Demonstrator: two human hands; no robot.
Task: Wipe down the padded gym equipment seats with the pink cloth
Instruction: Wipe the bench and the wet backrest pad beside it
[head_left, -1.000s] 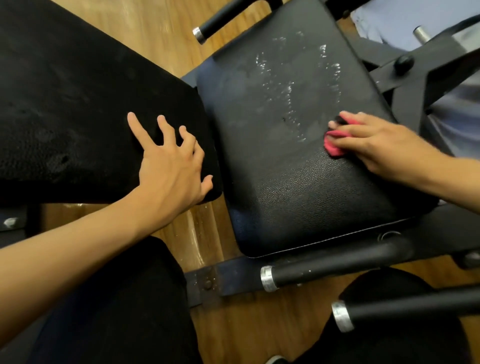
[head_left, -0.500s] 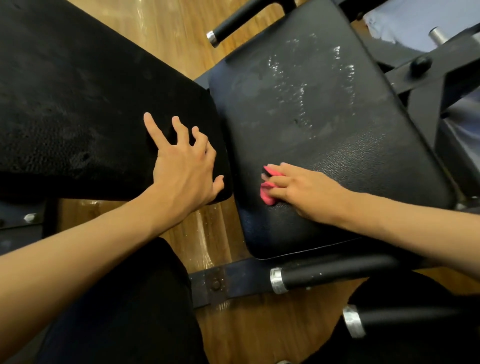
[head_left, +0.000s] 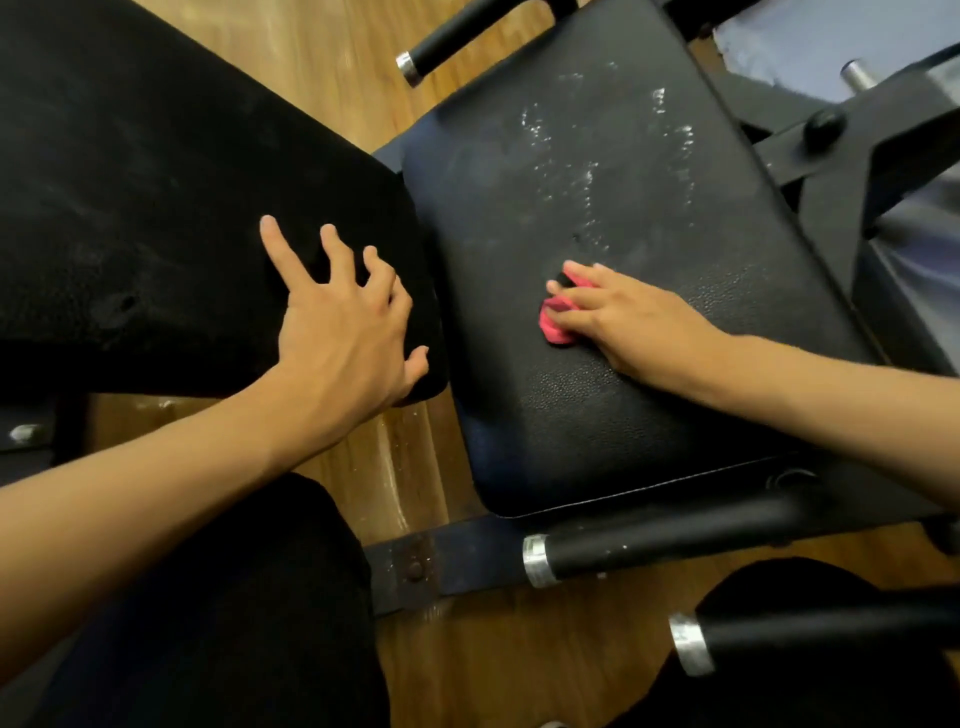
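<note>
Fingers (head_left: 582, 299) press pink cloth (head_left: 555, 325) beside wet streaks (head_left: 592, 171) on seat (head_left: 597, 415).

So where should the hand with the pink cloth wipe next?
Probably up the pad. The right hand presses the pink cloth on the right seat pad, and whitish wet streaks sit just beyond it. The left hand rests on the other pad.

This is a gym. Two black padded seats (head_left: 597, 218) sit on a dark steel machine frame (head_left: 841, 171), with foam-sleeved handles (head_left: 660, 545) capped by silver collars, an adjustment knob (head_left: 823, 130) on the frame, and a polished wooden floor (head_left: 332, 57) underneath.
</note>
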